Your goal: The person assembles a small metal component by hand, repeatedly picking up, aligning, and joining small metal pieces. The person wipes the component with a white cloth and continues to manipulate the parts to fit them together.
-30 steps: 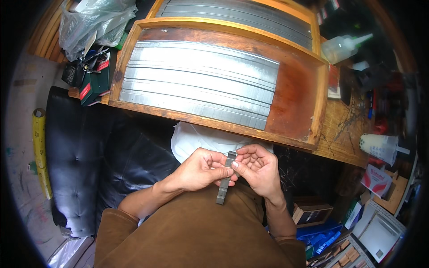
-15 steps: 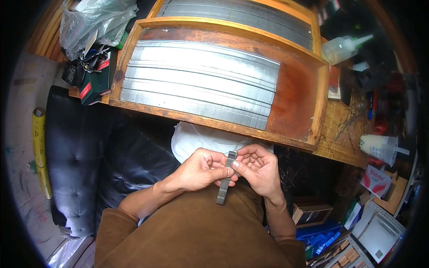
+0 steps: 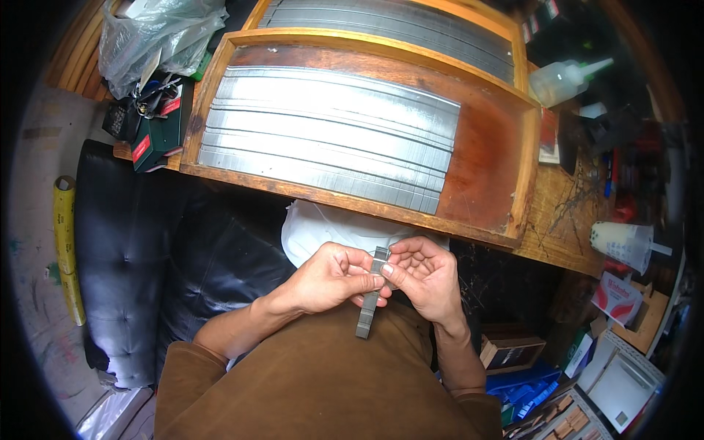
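Between my hands, over my lap, is a narrow stack of thin grey metal pieces [image 3: 364, 323], slanting from upper right to lower left. My left hand [image 3: 326, 282] is closed, pinching the stack around its middle with thumb and fingers. With thumb and fingertips, my right hand [image 3: 427, 286] grips its upper part. The lower end sticks out below the fingers. Beyond my hands lies a shallow wooden tray [image 3: 490, 233] with long rows of shiny, thin metal pieces [image 3: 330, 136] packed side by side; bare reddish wood shows at its right.
Behind it is a second wooden tray [image 3: 521, 51] with more metal rows. A clear plastic bag [image 3: 158, 44] and dark green boxes [image 3: 158, 139] sit at left, a squeeze bottle [image 3: 561, 81] and drink cup [image 3: 622, 243] at right. A black padded seat [image 3: 125, 249] is at left.
The stack has tilted slightly between my fingers and its top end shows a little higher. Both hands stay in nearly the same place and keep their grip.
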Demonstrator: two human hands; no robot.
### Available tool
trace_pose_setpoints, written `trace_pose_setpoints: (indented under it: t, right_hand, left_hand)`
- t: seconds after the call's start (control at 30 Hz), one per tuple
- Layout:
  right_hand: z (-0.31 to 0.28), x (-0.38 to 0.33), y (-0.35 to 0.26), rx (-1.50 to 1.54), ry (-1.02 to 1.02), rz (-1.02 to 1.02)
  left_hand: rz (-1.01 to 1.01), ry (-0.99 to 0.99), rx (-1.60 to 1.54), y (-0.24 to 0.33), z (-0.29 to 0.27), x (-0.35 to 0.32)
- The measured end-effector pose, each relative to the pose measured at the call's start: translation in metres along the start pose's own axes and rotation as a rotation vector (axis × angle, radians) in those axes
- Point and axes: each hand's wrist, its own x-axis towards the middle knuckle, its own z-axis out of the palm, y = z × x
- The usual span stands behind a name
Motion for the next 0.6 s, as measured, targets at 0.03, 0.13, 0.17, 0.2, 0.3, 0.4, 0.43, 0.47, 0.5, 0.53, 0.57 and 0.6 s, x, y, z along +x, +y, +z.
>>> trace_pose_setpoints:
  t: [0.03, 0.13, 0.17, 0.2, 0.3, 0.4, 0.43, 0.47, 0.5, 0.53, 0.57, 0.6]
  right_hand:
    - [0.0001, 0.0, -0.0007, 0.001, 0.0, 0.0]
    - [-0.0002, 0.0004, -0.0006, 0.003, -0.001, -0.002]
    - [-0.0001, 0.0006, -0.001, 0.004, -0.001, -0.002]
    - [0.0002, 0.0007, -0.0016, 0.005, -0.002, -0.002]
    - [-0.0004, 0.0006, -0.0011, 0.006, 0.001, 0.001]
    - [-0.0006, 0.0007, -0.0006, 0.005, 0.003, 0.007]
    - [-0.0009, 0.0011, -0.0005, 0.007, 0.001, 0.009]
    - [-0.0013, 0.0012, -0.0007, 0.012, -0.001, 0.012]
    - [-0.0017, 0.0014, -0.001, 0.018, -0.003, 0.014]
    - [-0.0017, 0.0015, -0.0011, 0.02, -0.003, 0.016]
    - [-0.0012, 0.0018, -0.0016, 0.027, -0.009, 0.014]
    - [-0.0005, 0.0021, -0.0023, 0.033, -0.014, 0.013]
  left_hand:
    - [0.001, -0.001, 0.001, -0.0003, 0.0, 0.0002]
    - [0.004, -0.003, 0.004, -0.0011, -0.0001, 0.0009]
    - [0.004, -0.004, 0.005, -0.001, -0.0002, 0.0011]
    - [0.004, -0.005, 0.005, -0.0008, -0.0003, 0.0012]
    - [0.0, -0.008, -0.023, -0.0007, 0.0002, 0.0017]
    - [0.0, -0.014, -0.031, 0.0, -0.0001, 0.001]
    - [-0.001, -0.01, -0.03, 0.0005, 0.0005, 0.0008]
    - [-0.001, -0.007, -0.028, 0.001, 0.0012, 0.0006]
    - [-0.001, -0.003, -0.027, 0.0013, 0.0018, 0.0005]
    - [0.005, -0.004, -0.016, -0.0001, 0.0011, 0.0008]
    - [0.011, -0.005, -0.006, -0.0025, 0.0, 0.0013]
    - [0.017, -0.005, 0.005, -0.0039, -0.0006, 0.0015]
